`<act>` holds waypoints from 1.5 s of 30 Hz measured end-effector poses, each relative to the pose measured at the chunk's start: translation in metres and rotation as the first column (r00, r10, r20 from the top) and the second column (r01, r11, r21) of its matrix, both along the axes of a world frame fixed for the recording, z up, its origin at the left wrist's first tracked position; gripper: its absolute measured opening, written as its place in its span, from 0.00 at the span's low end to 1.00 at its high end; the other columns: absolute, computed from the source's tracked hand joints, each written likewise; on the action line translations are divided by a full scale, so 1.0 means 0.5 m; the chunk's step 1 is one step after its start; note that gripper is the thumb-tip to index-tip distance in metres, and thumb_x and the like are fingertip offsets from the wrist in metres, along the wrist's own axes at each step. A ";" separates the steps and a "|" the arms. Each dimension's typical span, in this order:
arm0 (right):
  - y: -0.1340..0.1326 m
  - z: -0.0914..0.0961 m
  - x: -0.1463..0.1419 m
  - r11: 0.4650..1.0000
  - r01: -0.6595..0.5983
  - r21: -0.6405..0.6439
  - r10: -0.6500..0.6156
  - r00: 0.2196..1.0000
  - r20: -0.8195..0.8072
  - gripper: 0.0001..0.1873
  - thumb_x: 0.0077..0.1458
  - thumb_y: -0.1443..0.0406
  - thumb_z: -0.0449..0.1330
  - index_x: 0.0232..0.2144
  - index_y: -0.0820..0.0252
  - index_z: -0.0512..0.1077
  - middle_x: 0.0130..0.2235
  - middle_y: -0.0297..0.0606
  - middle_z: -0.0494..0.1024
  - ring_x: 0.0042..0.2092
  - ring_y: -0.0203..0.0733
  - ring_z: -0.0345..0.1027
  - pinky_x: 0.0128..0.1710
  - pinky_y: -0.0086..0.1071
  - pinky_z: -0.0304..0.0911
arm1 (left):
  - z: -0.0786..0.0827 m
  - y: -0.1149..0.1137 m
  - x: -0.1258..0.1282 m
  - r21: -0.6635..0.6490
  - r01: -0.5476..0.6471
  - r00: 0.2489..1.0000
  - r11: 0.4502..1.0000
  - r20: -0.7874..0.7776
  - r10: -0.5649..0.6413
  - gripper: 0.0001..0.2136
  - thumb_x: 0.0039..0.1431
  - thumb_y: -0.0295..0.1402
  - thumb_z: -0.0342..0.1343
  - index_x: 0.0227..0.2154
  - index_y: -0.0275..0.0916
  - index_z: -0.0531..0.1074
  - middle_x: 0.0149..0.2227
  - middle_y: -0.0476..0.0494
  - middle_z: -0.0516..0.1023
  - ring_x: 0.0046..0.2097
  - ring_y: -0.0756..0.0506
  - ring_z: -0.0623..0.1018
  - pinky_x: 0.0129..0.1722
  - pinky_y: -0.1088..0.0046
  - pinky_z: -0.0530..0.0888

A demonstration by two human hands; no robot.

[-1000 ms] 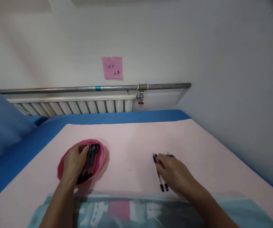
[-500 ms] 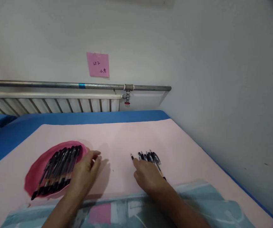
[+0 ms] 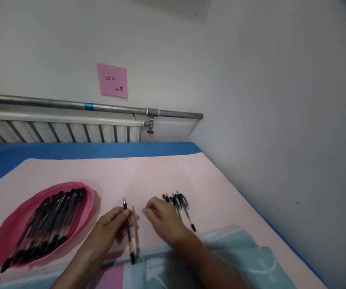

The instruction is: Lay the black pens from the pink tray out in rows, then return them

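My left hand (image 3: 109, 226) pinches a black pen (image 3: 128, 232) just above the pink sheet (image 3: 148, 176), its tip pointing away from me. Close to its right, my right hand (image 3: 163, 218) hovers with fingers loosely curled and nothing in them, partly covering a row of several black pens (image 3: 179, 202) laid side by side on the sheet. At the left lies a pink oval tray (image 3: 13, 233) filled with several more black pens (image 3: 49, 222).
A blue mattress edge (image 3: 79, 150) borders the pink sheet at the back. A white wall (image 3: 281, 120) runs close along the right. A radiator (image 3: 55, 132), a metal pipe (image 3: 70, 105) and a pink note (image 3: 113, 80) are behind. Patterned cloth (image 3: 239, 265) covers my lap.
My left hand left the tray and now holds one pen near the right hand. The right hand slid left off the pen row. The view panned right.
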State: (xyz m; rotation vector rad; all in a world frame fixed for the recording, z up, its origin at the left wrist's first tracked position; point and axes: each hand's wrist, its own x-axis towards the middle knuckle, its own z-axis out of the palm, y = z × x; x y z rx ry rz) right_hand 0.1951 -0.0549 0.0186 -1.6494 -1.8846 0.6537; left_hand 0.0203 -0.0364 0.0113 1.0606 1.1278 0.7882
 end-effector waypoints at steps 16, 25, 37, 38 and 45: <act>0.036 -0.004 0.026 0.995 0.078 -0.056 -0.028 0.792 0.610 0.12 0.54 0.72 0.47 0.37 0.64 0.69 0.38 0.47 0.73 0.38 0.45 0.68 0.34 0.33 0.56 | 0.013 -0.013 0.005 -0.021 0.151 0.985 0.988 -0.085 -0.152 0.20 0.47 0.51 0.53 0.31 0.36 0.71 0.19 0.55 0.66 0.16 0.55 0.60 0.17 0.78 0.55; 0.042 -0.005 0.019 0.968 0.159 -0.194 -0.235 0.844 -0.482 0.15 0.48 0.66 0.52 0.40 0.61 0.69 0.23 0.30 0.70 0.22 0.33 0.60 0.23 0.27 0.55 | 0.026 -0.023 0.009 -0.134 0.209 0.978 0.969 0.029 -0.207 0.21 0.48 0.52 0.54 0.32 0.37 0.71 0.18 0.56 0.64 0.18 0.56 0.60 0.21 0.79 0.63; 0.022 0.023 -0.025 0.921 0.147 -0.360 -0.386 0.229 -0.894 0.12 0.41 0.65 0.60 0.32 0.60 0.66 0.19 0.27 0.67 0.21 0.30 0.60 0.15 0.20 0.51 | 0.015 -0.041 0.023 -0.112 0.271 0.957 0.956 0.134 -0.256 0.18 0.55 0.47 0.48 0.38 0.37 0.70 0.17 0.57 0.64 0.13 0.55 0.65 0.11 0.82 0.57; 0.023 0.023 -0.024 0.922 0.161 -0.351 -0.381 0.222 -0.898 0.12 0.41 0.66 0.60 0.32 0.60 0.66 0.20 0.27 0.67 0.21 0.30 0.60 0.15 0.20 0.51 | 0.016 -0.040 0.022 -0.113 0.273 0.958 0.955 0.121 -0.260 0.18 0.55 0.47 0.48 0.38 0.37 0.70 0.17 0.57 0.65 0.12 0.55 0.65 0.11 0.82 0.56; 0.024 0.013 -0.023 0.935 0.132 -0.330 -0.353 0.253 -0.901 0.11 0.41 0.66 0.60 0.32 0.60 0.66 0.18 0.27 0.67 0.20 0.30 0.60 0.14 0.20 0.51 | 0.027 -0.044 0.024 -0.120 0.285 0.957 0.951 0.094 -0.275 0.20 0.54 0.49 0.48 0.39 0.37 0.69 0.15 0.57 0.64 0.12 0.54 0.64 0.11 0.81 0.57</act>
